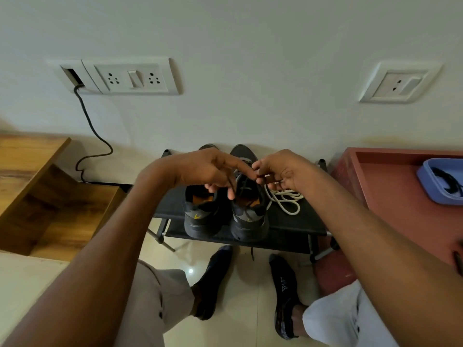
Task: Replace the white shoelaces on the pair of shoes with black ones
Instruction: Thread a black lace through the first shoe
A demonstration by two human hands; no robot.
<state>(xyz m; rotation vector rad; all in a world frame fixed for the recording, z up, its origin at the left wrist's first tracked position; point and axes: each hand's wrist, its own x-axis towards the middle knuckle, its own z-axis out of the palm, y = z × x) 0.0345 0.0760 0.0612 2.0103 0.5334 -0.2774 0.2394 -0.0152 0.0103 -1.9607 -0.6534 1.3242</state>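
Note:
Two dark grey shoes stand side by side on a low black rack [295, 226], heels toward me: the left shoe [200, 216] and the right shoe [248, 221]. A black lace [246, 196] runs over the right shoe's opening and its end hangs below the rack edge. My left hand [210, 169] holds a strand of this lace above the shoes, fingers curled. My right hand [280, 171] pinches the lace just above the right shoe's tongue. Loose white laces [285, 199] lie coiled on the rack to the right of the shoes, partly under my right hand.
A wooden cabinet [37, 191] stands at the left, a red-brown table [390, 186] at the right with a blue tray [441, 181] holding something black. A black cable [92, 131] hangs from wall sockets. My socked feet [285, 291] rest on the tiled floor below the rack.

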